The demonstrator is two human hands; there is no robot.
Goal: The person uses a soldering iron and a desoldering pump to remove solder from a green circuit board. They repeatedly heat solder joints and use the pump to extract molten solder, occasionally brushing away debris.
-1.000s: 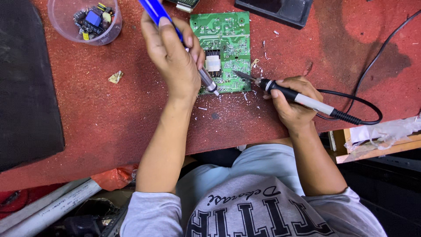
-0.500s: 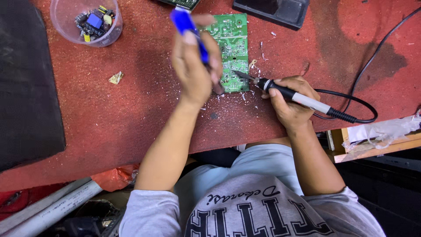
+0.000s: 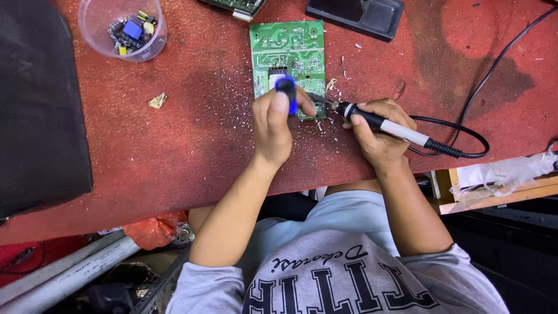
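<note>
- We see a worn red-topped bench [image 3: 174, 151] filling most of the view, w/ pale flecks scattered round the middle.
- Big flat black mat [image 3: 35, 104] lies on the bench's left side, well apart from the work.
- Green rectangular circuit board [image 3: 288, 49] lies solder side up, top centre; its near edge is under our hands.
- Dark flat box w/ a glossy top [image 3: 357, 14] sits just beyond the board, to its right.
- Clear round plastic cup [image 3: 96, 26], top left, holds small electronic parts, one of them blue.
- Our left hand [image 3: 272, 125] is closed round a blue-handled desoldering pump [image 3: 286, 93], held upright, tip down on the board's near part.
- Our right hand [image 3: 378, 131] is clamped on a black-and-white soldering iron [image 3: 386, 125]; the iron's tip reaches left to the board's near right edge, just beside the pump.
- Iron's black cable [image 3: 471, 125] loops right, then runs off top right.
- Small crumpled yellowish scrap [image 3: 157, 101] lies alone, left of the board.
</note>
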